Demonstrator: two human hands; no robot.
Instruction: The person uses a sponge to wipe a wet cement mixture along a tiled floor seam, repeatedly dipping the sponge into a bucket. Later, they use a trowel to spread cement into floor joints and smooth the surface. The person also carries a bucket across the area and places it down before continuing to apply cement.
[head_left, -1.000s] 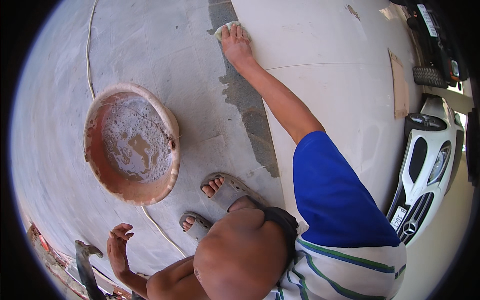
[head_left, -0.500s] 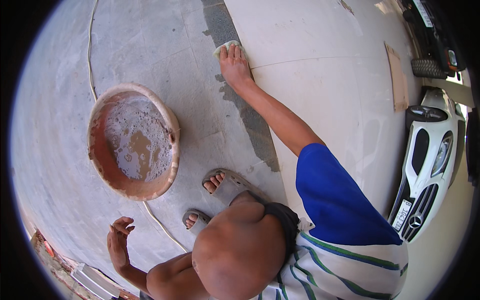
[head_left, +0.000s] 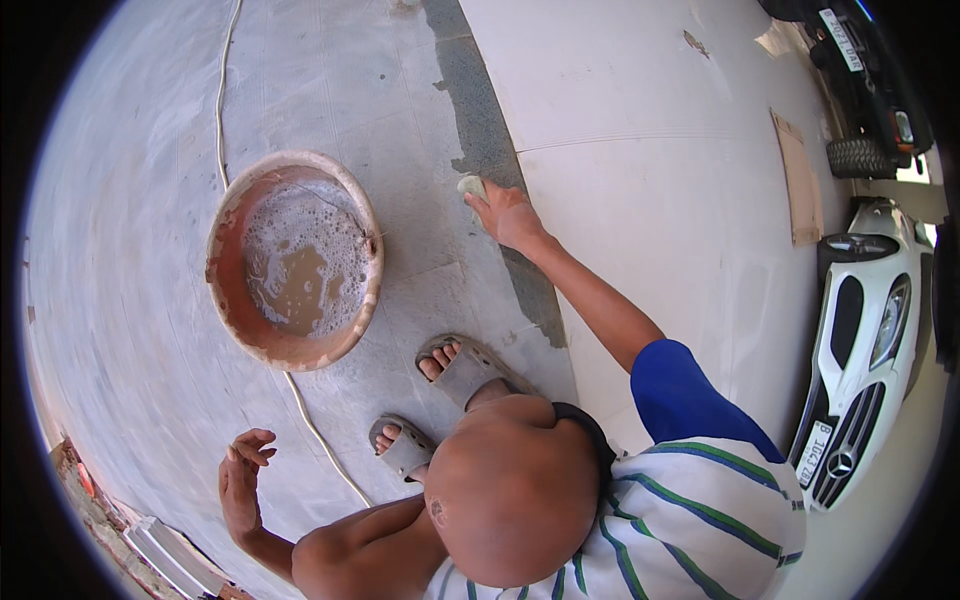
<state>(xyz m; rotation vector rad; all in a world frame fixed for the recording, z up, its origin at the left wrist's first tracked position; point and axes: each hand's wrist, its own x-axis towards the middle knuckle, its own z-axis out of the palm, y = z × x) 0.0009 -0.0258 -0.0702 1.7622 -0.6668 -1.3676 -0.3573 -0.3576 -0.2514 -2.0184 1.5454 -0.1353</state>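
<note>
My right hand [head_left: 505, 215] is stretched out low and presses a small pale sponge [head_left: 470, 186] onto the floor, at the edge of a dark wet strip [head_left: 487, 125]. The fingers close over the sponge. My left hand [head_left: 243, 480] hangs free at the lower left with fingers spread, holding nothing. A round reddish basin [head_left: 292, 260] of soapy, brownish water stands on the grey pavement to the left of the sponge. My feet in grey sandals [head_left: 465, 365] are planted just below the basin and the wet strip.
A thin white hose [head_left: 222, 90] runs across the pavement and passes under the basin. At the right stand a white car [head_left: 860, 350] and a dark vehicle [head_left: 865, 95]. A flat piece of cardboard [head_left: 797, 180] lies on the pale slab.
My right hand has drawn the sponge back along the dark strip, closer to my feet and the basin. The left hand stays spread in the same place.
</note>
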